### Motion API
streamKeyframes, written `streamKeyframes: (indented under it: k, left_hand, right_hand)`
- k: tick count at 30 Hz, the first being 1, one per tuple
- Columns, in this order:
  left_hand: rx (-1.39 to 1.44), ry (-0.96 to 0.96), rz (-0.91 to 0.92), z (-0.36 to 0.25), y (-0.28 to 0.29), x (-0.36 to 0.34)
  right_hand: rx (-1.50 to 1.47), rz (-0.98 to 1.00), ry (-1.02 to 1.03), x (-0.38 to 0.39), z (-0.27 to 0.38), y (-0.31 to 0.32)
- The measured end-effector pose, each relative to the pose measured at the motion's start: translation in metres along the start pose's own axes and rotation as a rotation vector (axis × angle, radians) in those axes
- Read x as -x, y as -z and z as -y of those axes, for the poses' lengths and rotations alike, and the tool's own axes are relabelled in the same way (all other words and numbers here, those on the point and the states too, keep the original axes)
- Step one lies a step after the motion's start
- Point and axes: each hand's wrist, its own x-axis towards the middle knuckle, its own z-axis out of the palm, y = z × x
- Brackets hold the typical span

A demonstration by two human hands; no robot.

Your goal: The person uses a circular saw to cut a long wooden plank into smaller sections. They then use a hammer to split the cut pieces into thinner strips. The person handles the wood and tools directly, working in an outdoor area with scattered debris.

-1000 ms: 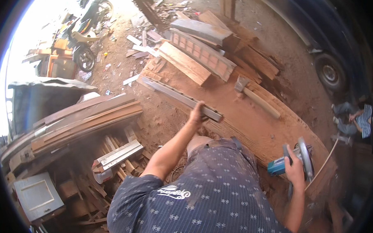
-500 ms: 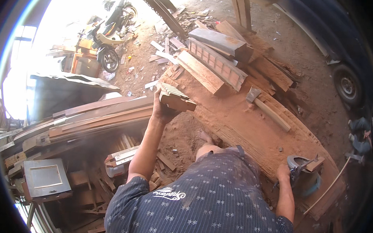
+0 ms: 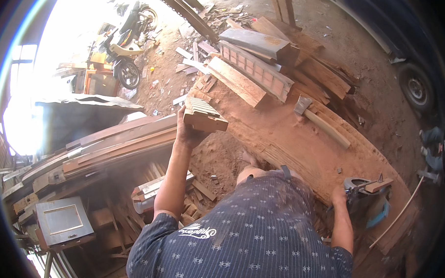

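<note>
My left hand is raised over the ground, wrapped round a wooden block with a row of parallel grooves in its upper face. At the near right end of the thick plank, my right hand is closed at the side of a grey and teal power saw. Most of its grip is hidden by the hand, and the saw sits tilted. A small wood piece lies against the saw's metal frame. Farther along the sawdust-covered plank rests a hammer with a wooden handle.
Thick beams are stacked at the plank's far end. Long boards lie at left, above offcuts and a framed grey panel. A motorbike stands far left, a vehicle wheel at right. A pale cord runs beside the saw.
The power saw has turned in my right hand, showing less of its round guard. My left hand still holds the grooved block up. The whole view has shifted slightly.
</note>
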Motion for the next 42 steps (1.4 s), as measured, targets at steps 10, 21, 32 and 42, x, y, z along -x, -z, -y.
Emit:
streamKeyframes:
  k: [10, 21, 32, 42]
  left_hand:
    - [-0.046, 0.084, -0.249, 0.156, 0.021, -0.052]
    - [-0.274, 0.122, -0.632, 0.321, 0.104, -0.128]
    - [-0.438, 0.208, -0.638, 0.297, 0.097, -0.139]
    - [-0.329, -0.116, -0.850, 0.255, 0.102, -0.144]
  right_hand:
    - [0.370, 0.061, 0.090, 0.002, 0.006, 0.007]
    - [-0.219, -0.570, 0.395, -0.033, 0.155, 0.209]
    - [-0.207, -0.304, 0.459, -0.147, 0.146, 0.213]
    - [-0.842, 0.238, 0.484, 0.043, 0.264, 0.298]
